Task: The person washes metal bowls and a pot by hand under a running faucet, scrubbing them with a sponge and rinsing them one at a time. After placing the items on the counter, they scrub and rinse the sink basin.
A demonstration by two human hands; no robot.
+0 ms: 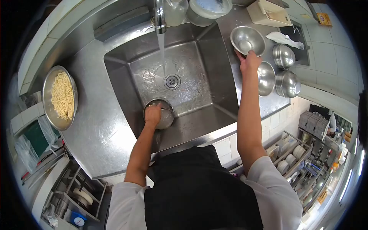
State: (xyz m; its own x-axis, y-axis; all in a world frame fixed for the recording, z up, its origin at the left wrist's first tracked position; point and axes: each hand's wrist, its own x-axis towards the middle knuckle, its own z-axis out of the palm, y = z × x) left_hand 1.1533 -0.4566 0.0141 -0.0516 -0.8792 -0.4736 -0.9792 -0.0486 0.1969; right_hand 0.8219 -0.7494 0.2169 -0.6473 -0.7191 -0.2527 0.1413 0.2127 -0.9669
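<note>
Black apron (199, 188) sits closest. Beyond it the left hand (153, 114) grips a small steel bowl (168, 115) on the sink (220, 86) floor, near the drain. The right hand (249, 61) clasps the rim of a larger steel bowl (247, 38) on the counter (278, 105) — tap (160, 17) running.

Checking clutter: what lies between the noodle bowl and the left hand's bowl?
Head view: only bare counter and sink wall separate noodle bowl from held bowl.

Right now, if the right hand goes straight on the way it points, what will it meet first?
The right hand grips the rim of a steel bowl, so it would push into that bowl first. A beige box stands beyond, though depth is unclear.
</note>
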